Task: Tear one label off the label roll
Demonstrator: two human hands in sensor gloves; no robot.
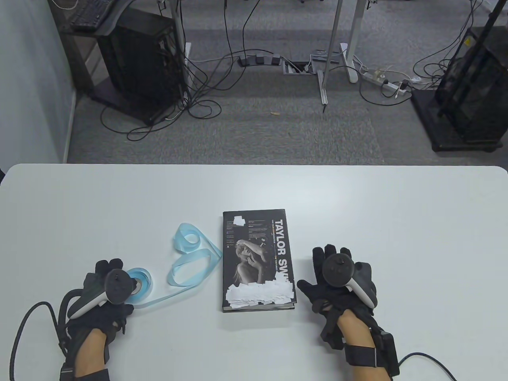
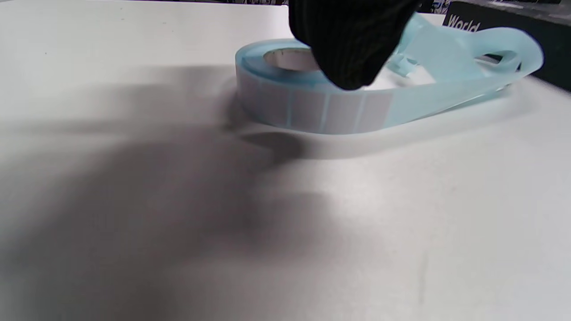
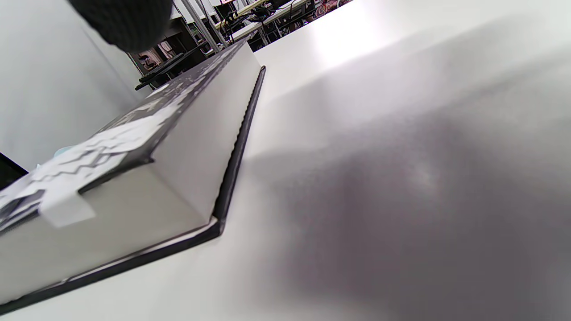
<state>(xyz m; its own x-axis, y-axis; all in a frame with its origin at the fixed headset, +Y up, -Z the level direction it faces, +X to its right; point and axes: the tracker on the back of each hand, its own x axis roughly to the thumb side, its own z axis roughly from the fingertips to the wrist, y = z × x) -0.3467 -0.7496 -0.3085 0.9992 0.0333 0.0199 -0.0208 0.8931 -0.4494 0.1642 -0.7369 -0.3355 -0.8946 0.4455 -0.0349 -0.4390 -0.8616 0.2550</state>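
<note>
My left hand [image 1: 104,291] sits over label roll [image 1: 142,281], fingertip [image 2: 352,49] at its top edge; real grip, can't tell. Backing strip [image 1: 190,258] loops off to its right toward book [image 1: 258,260]. Right hand [image 1: 337,285] spread flat on surface [image 1: 397,222], holding nothing, just right of book.

The label roll [image 1: 142,282] lies flat on its side on the white tabletop [image 1: 357,198], near the front left, its pale cardboard core facing up. It is light blue backing wound with small white rectangular labels [image 2: 308,111] that show side by side along its outer turn. A long tail of bare blue backing strip [image 1: 190,258] has come unwound and trails off to the right in loose standing loops, reaching to just beside a dark book. Part of the roll is hidden under the left hand [image 1: 105,295].
</note>
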